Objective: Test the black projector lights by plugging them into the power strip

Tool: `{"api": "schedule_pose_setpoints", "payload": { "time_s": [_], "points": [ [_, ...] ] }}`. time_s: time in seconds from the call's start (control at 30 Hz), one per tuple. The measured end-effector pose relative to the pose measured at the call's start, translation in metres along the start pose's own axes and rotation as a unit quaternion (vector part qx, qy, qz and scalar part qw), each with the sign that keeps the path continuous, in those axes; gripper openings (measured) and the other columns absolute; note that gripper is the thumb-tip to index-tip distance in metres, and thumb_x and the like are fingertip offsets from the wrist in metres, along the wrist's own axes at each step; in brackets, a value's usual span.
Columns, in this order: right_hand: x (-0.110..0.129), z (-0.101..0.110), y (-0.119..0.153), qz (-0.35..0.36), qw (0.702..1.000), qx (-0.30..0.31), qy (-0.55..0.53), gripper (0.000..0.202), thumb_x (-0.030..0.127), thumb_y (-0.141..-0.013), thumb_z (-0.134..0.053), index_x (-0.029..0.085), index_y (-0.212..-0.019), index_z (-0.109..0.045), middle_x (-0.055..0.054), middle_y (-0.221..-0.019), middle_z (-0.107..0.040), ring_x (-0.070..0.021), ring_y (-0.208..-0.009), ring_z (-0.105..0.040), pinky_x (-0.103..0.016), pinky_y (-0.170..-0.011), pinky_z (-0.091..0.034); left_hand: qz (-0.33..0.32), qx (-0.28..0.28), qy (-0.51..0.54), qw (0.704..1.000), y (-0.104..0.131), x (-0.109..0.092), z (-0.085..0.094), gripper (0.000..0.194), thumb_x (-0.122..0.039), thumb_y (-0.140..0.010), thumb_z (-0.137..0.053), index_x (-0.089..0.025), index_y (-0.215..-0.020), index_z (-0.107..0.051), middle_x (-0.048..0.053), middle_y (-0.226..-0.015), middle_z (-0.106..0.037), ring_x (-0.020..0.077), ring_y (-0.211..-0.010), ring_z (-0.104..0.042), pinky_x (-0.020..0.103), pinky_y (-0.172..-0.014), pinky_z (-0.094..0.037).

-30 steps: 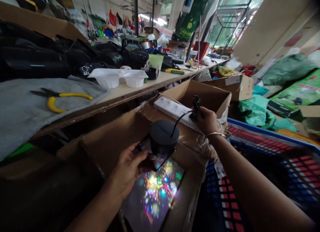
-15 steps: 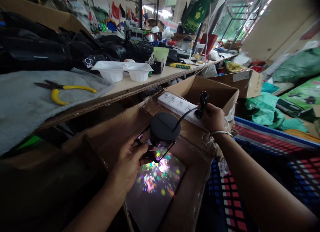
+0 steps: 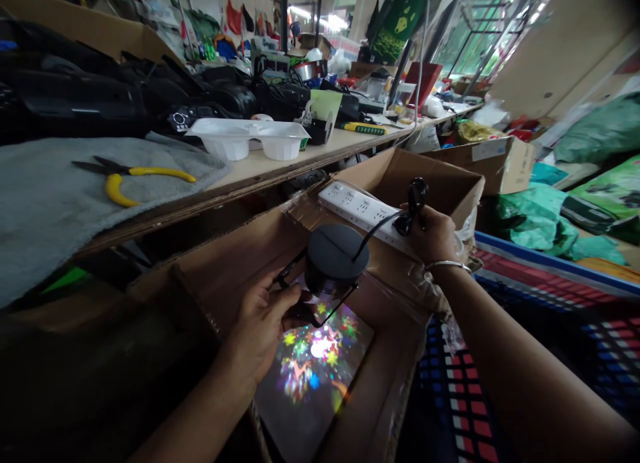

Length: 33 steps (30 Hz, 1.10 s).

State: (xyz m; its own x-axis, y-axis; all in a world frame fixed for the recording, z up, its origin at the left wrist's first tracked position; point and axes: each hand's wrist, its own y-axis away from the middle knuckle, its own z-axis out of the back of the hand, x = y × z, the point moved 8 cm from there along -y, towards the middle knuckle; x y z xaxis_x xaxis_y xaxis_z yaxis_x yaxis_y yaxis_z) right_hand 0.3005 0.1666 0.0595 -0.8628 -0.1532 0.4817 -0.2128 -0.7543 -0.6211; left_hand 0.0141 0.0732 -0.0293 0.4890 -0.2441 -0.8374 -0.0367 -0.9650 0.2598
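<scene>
My left hand [image 3: 264, 326] grips the thin black bracket of a round, dark projector light [image 3: 336, 255], lens downward. Coloured spots, stars and figures from it fall on a pale sheet [image 3: 295, 423] inside a cardboard box [image 3: 227, 266]. A black cord [image 3: 373, 235] runs from the light's back towards my right hand [image 3: 436, 238]. That hand is closed around a bundled part of the cord at the right end of a white power strip [image 3: 353, 202]. The plug is mostly hidden by fingers and cord. The strip lies across the box's far side.
On the workbench [image 3: 235, 176] lie yellow-handled pliers [image 3: 145, 175] on a grey cloth [image 3: 45, 203], a white plastic tray [image 3: 225, 140] and several black devices [image 3: 85, 96]. A blue and red mesh basket [image 3: 473, 396] stands at the right, below green plastic bags [image 3: 535, 216].
The view has shifted slightly, and the projected pattern has changed, with sharper stars and spots of colour. Both hands keep their holds on the light and the cord.
</scene>
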Motion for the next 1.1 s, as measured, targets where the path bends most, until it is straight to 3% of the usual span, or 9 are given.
{"api": "schedule_pose_setpoints", "payload": {
  "time_s": [0.27,0.53,1.1],
  "points": [
    [0.0014,0.0010,0.0002,-0.001,1.000,0.000,0.007,0.031,0.023,-0.072,-0.048,0.016,-0.094,-0.070,-0.008,-0.082,-0.072,-0.0234,-0.075,-0.066,-0.032,-0.068,-0.049,0.007,-0.012,-0.013,1.000,0.0021,-0.0017,-0.0009,0.044,-0.020,-0.062,-0.072,-0.012,-0.100,-0.053,0.004,-0.068,-0.068,0.0164,-0.054,-0.063,0.022,-0.043,-0.051],
    [0.0011,0.0006,0.0002,-0.004,1.000,0.005,0.012,0.033,0.024,-0.073,-0.047,0.014,-0.094,-0.070,-0.010,-0.084,-0.072,-0.0251,-0.079,-0.066,-0.033,-0.071,-0.048,0.007,0.002,-0.014,1.000,0.0037,-0.0042,-0.0046,0.034,-0.021,-0.060,-0.072,-0.012,-0.088,-0.056,0.005,-0.066,-0.069,0.0165,-0.055,-0.064,0.021,-0.045,-0.051],
    [0.0034,0.0012,0.0007,-0.007,1.000,0.001,0.011,0.034,0.025,-0.073,-0.046,0.014,-0.094,-0.070,-0.011,-0.085,-0.072,-0.0255,-0.078,-0.066,-0.033,-0.069,-0.048,0.012,-0.007,-0.027,1.000,0.0038,-0.0026,-0.0027,0.039,-0.021,-0.063,-0.071,-0.012,-0.098,-0.054,0.004,-0.071,-0.068,0.0166,-0.056,-0.063,0.025,-0.048,-0.052]
  ]
}}
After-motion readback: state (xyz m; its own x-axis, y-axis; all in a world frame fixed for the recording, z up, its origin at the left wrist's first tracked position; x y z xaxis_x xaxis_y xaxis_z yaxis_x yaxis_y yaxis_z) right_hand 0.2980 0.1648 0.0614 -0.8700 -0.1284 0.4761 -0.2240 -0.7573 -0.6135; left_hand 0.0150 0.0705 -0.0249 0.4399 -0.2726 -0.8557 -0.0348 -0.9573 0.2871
